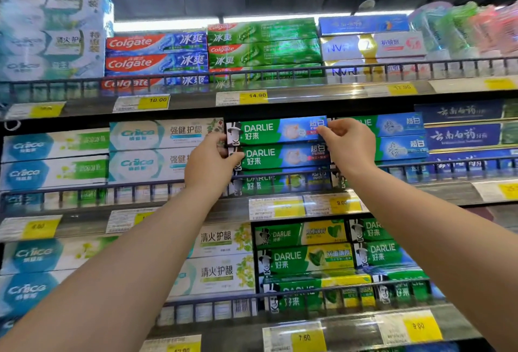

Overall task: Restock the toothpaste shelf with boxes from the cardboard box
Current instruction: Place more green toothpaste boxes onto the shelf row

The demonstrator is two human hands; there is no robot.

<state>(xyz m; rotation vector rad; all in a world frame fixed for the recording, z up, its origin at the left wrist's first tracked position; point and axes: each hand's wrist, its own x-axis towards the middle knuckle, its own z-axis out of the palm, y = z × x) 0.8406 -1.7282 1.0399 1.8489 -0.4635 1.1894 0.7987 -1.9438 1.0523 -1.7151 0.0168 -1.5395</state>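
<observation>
Hands gripping one long green-and-blue Darlie toothpaste carton (pixel 276 130) by its short ends: left hand (pixel 208 162) curling fingers round the left end, right hand (pixel 349 143) pinching the right end between thumb and fingers. Carton lying level atop the stack of matching Darlie cartons (pixel 283 157) on the middle wire-railed shelf (pixel 92 187), touching the one beneath. Flanking: white-and-teal Crüce cartons (pixel 145 150) leftward, more green-and-blue Darlie cartons (pixel 400 138) rightward; yellow price tags (pixel 346 204) lining the shelf edge below.

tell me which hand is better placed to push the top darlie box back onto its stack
Right, marginally. The right hand pinches the top Darlie box at its end; the left hand straddles two boxes.
</observation>
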